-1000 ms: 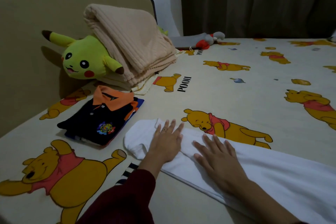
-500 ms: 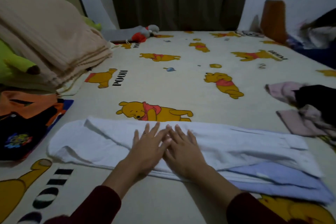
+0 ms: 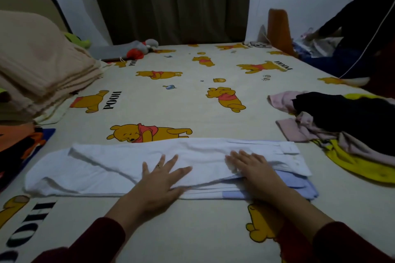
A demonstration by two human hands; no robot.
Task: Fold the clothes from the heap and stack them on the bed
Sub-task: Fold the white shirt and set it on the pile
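Head view showed both hands laid flat on a white shirt [image 3: 132, 164] that was folded into a long band across the near part of the bed [image 3: 192, 104]. The left hand [image 3: 162, 179] rested palm down on the band's near edge, fingers straight and spread, a ring visible on one finger. The right hand [image 3: 254, 168] lay palm down just to the right of it, fingers straight and held close together, pressing the cloth where the white layer met a pale blue layer [image 3: 295, 186] underneath. Neither hand pinched or curled round anything. Both wrists carried dark red sleeves [image 3: 346, 243].

The shirt extended well to the left of the left hand, ending in a rounded fold, and a little to the right of the right hand, where a cuffed or collared end lay flat.

Beyond the right hand, further right, sat the heap of clothes [image 3: 342, 126]: pink, black and yellow pieces, unfolded and overlapping. Far left of the left hand, at the frame edge, lay a folded dark garment with orange trim [image 3: 19, 141]. Behind it a folded beige blanket [image 3: 40, 70] was stacked against the headboard.

The sheet bore a cartoon bear print. At the far side of the bed lay a grey and red soft toy [image 3: 139, 49] before a dark curtain [image 3: 171, 2]. At the far right a second person in dark clothing [image 3: 363, 34] was partly in frame.
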